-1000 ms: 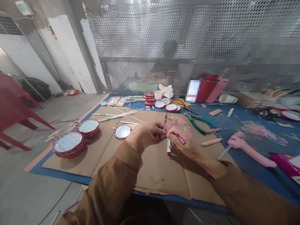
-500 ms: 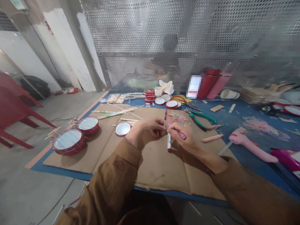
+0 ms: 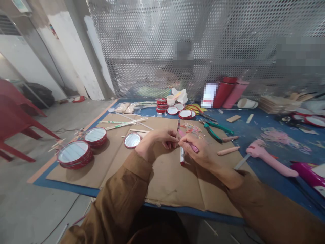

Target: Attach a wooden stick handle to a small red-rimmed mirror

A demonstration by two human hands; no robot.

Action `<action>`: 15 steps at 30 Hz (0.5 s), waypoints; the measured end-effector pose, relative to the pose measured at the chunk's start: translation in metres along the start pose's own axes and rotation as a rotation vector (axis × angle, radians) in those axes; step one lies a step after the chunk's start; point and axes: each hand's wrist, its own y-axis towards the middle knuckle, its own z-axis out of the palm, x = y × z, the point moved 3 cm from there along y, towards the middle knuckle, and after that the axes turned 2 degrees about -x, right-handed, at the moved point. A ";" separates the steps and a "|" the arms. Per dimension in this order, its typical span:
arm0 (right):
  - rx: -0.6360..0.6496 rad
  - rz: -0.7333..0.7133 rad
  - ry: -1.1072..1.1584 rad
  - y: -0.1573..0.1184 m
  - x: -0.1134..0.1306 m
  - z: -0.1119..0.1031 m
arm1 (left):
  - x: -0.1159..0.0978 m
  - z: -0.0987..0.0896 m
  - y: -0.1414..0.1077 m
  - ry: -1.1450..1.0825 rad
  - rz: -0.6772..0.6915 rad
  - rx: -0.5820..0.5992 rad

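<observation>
My left hand (image 3: 169,138) is closed, its fingertips pinched together over the cardboard sheet (image 3: 167,183). What they hold is too small to make out. A narrow dark strip (image 3: 178,124) shows just beyond those fingertips. My right hand (image 3: 194,147) is wrapped round a slim pink tool (image 3: 195,148) that looks like a utility knife, its front end close to the left fingertips. Any blade is too small to see. Below the right hand's fingers a white marker with a red cap (image 3: 182,156) points towards me. Coloured rubber bands (image 3: 192,128) lie just behind the right hand.
Red-rimmed round drums (image 3: 74,154) stand at left, with a smaller round piece (image 3: 132,140) by wooden sticks. Green-handled pliers (image 3: 213,133), a pink glue gun (image 3: 269,157) and wooden pieces (image 3: 228,150) lie at right. Bottles (image 3: 225,91) and a phone (image 3: 209,95) stand behind.
The pink tool and my right hand have shifted slightly left, nearer my left fingertips. My left hand has hardly moved. The view has turned slightly.
</observation>
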 end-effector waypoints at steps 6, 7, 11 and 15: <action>0.015 -0.003 -0.029 0.000 -0.002 0.000 | 0.002 -0.001 0.003 0.018 0.015 -0.005; 0.026 -0.007 -0.026 0.000 -0.002 0.000 | 0.002 -0.001 0.003 0.022 0.011 -0.006; 0.001 -0.016 0.004 0.001 -0.003 0.000 | 0.003 -0.001 0.004 0.016 0.014 0.007; -0.010 -0.022 -0.003 0.001 -0.002 0.000 | 0.006 -0.002 0.005 -0.008 0.018 0.013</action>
